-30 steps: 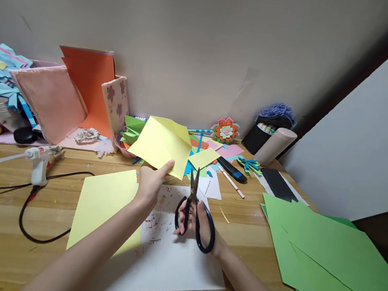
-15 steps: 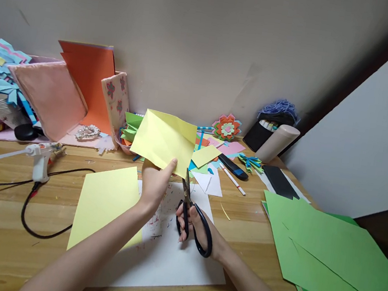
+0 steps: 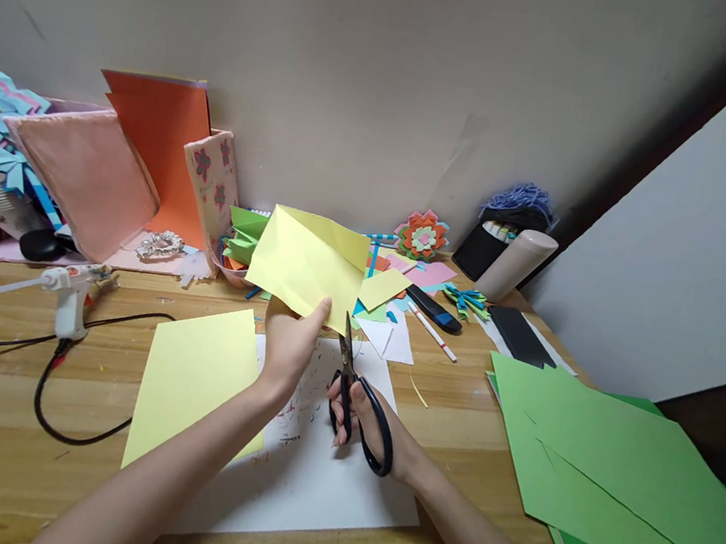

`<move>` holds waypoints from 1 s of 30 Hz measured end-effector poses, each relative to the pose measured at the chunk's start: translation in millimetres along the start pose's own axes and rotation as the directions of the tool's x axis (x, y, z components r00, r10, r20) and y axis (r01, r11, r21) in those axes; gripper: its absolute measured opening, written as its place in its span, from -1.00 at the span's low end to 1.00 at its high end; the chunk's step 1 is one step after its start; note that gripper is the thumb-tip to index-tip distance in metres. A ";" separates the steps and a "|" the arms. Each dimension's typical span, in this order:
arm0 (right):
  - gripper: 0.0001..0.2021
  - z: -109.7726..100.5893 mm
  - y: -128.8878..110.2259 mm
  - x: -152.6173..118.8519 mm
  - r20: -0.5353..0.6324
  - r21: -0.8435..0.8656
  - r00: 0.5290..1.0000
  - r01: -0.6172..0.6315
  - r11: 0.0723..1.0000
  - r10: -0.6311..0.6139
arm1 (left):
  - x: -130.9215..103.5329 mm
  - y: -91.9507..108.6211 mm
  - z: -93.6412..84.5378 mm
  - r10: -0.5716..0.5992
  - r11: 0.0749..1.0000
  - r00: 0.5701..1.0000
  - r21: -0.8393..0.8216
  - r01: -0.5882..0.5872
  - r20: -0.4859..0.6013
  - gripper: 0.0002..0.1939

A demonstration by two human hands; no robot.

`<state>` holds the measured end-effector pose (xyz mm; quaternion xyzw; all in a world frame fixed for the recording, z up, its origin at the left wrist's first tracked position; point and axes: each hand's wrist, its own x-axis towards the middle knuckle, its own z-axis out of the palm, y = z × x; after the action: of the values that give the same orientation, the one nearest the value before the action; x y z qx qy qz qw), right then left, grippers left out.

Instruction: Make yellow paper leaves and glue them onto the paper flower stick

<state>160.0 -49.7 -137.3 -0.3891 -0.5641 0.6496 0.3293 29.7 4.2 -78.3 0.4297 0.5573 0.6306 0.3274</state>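
My left hand (image 3: 289,343) pinches the lower edge of a creased yellow sheet of paper (image 3: 311,260), thumb on the near side and the other fingers hidden behind. The sheet is held up and tilted above the table. In my right hand (image 3: 374,427) is a pair of black-handled scissors (image 3: 348,364), fingers through the loops and blades pointing up. The blade tips are at the sheet's lower right corner; whether they touch it I cannot tell. Below lies a stained white sheet (image 3: 310,499), with a larger yellow sheet (image 3: 191,383) partly on it, under my left forearm.
A hot glue gun (image 3: 72,299) with a black cable stands at left. Green sheets (image 3: 610,478) are stacked at right. Paper scraps (image 3: 384,288), a black cutter (image 3: 433,309), a dark phone-like slab (image 3: 520,336) and a pink box (image 3: 85,179) line the back.
The whole view has shifted slightly, moving the table things a little left. My hands, the yellow sheet and the scissors keep nearly the same pose.
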 end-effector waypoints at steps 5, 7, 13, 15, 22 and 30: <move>-0.48 0.0 1.1 0.8 -0.002 0.004 1.000 -0.013 1.000 0.013 | -0.6 -1.5 0.4 -0.011 1.000 1.000 -0.001 0.011 0.007 -0.81; -0.46 0.3 2.1 1.5 0.002 0.008 1.000 -0.014 1.000 0.014 | -0.2 -2.4 0.4 -0.022 1.000 1.000 -0.002 0.022 0.007 -0.81; -0.41 3.1 -0.9 1.6 -0.012 0.015 1.000 -0.009 1.000 0.009 | -0.6 -2.3 0.0 -0.040 0.999 0.999 -0.014 0.040 0.000 -0.79; -0.39 4.1 -3.1 1.1 -0.029 0.000 0.999 -0.014 1.000 0.014 | -0.9 -2.7 0.1 -0.051 0.998 0.999 -0.020 0.051 -0.006 -0.78; -0.40 4.7 -2.3 1.3 -0.062 -0.020 0.998 -0.025 0.999 0.024 | 0.2 -6.3 0.4 -0.105 0.994 0.994 -0.027 0.105 -0.012 -0.73; -0.42 4.1 0.9 2.1 -0.089 -0.056 0.996 -0.017 0.998 0.012 | 1.3 -5.7 0.2 -0.084 0.996 0.996 -0.018 0.084 -0.018 -0.70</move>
<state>155.3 -50.0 -138.2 -0.4307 -0.5642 0.6179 0.3382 28.9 6.4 -83.7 0.3973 0.5726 0.6249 0.3518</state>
